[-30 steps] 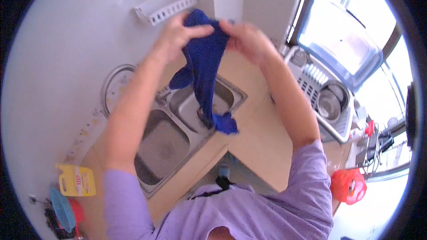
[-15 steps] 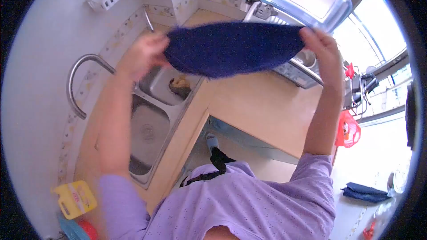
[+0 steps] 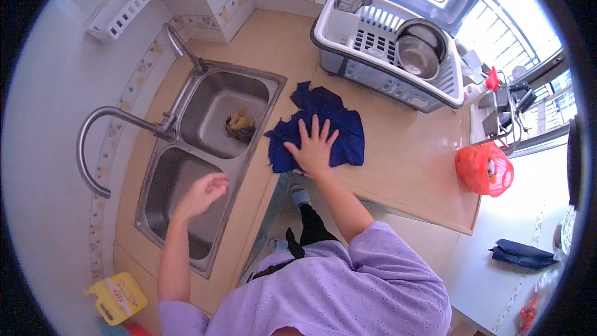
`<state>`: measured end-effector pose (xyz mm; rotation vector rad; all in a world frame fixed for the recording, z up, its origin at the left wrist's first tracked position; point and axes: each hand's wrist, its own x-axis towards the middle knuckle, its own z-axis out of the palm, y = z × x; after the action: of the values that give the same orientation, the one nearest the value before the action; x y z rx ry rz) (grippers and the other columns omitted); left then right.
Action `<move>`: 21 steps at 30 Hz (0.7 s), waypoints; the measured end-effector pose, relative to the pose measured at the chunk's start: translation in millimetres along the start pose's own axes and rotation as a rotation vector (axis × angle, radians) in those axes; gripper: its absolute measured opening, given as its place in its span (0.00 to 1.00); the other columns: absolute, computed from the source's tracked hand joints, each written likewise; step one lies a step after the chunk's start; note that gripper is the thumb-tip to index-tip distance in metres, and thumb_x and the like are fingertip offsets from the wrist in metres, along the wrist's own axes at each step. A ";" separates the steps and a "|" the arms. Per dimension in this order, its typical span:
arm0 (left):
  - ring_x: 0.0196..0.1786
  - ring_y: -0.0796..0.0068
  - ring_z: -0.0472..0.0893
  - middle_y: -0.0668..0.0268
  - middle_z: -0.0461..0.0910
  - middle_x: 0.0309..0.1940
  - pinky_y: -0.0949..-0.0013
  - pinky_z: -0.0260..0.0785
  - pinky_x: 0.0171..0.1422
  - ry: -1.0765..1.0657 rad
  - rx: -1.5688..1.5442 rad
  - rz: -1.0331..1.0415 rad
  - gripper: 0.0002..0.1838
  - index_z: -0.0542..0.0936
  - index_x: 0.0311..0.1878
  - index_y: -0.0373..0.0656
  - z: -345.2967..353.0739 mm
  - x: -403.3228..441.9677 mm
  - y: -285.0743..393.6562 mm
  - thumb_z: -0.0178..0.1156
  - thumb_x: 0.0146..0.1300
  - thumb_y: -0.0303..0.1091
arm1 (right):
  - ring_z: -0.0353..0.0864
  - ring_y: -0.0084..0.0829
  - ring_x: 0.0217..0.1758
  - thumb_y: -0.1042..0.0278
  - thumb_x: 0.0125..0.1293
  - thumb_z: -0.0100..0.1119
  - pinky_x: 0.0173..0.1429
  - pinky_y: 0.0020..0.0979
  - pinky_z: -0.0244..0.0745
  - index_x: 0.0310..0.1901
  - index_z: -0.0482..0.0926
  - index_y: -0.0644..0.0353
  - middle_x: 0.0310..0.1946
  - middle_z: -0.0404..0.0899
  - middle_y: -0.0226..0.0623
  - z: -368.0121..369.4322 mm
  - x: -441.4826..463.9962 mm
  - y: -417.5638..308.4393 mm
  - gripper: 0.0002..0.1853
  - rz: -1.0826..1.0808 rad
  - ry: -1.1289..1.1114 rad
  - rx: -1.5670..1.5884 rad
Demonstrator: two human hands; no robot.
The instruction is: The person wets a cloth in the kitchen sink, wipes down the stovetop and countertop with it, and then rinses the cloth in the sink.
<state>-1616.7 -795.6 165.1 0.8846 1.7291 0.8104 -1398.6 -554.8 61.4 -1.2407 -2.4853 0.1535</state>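
Observation:
A dark blue cloth [image 3: 345, 130] lies rumpled on the countertop, just right of the sink and near the counter's inner corner. My right hand [image 3: 316, 148] presses flat on top of it, fingers spread. Over the front basin of the double steel sink [image 3: 214, 262] hovers my left hand [image 3: 204, 195], its fingers loosely bent and nothing visible in them. A brown and tan clump [image 3: 241, 124] sits at the drain of the far basin.
A white dish rack [image 3: 385, 78] with metal bowls [image 3: 418, 56] stands at the back, its clear lid raised. Two curved faucets [image 3: 118, 112] rise along the wall. A red plastic bag [image 3: 479, 171] is at the counter's right end; a yellow container [image 3: 118, 297] stands lower left.
The cloth, held stretched in the air between both hands, is now down on the counter. My left hand has let go and moved back over the sink; my right hand lies on the cloth.

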 end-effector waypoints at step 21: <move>0.49 0.69 0.79 0.56 0.78 0.51 0.68 0.70 0.56 0.387 -0.711 -0.334 0.20 0.69 0.60 0.35 21.9 -27.0 -55.7 0.54 0.66 0.28 | 0.69 0.58 0.59 0.55 0.68 0.48 0.70 0.56 0.50 0.70 0.54 0.59 0.58 0.70 0.56 96.0 247.2 -6.6 0.32 0.180 0.044 -0.013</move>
<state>-1599.9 -844.5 124.7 -0.0441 1.6556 1.3008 -1574.5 -357.5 39.8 -1.4567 -2.3392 0.1547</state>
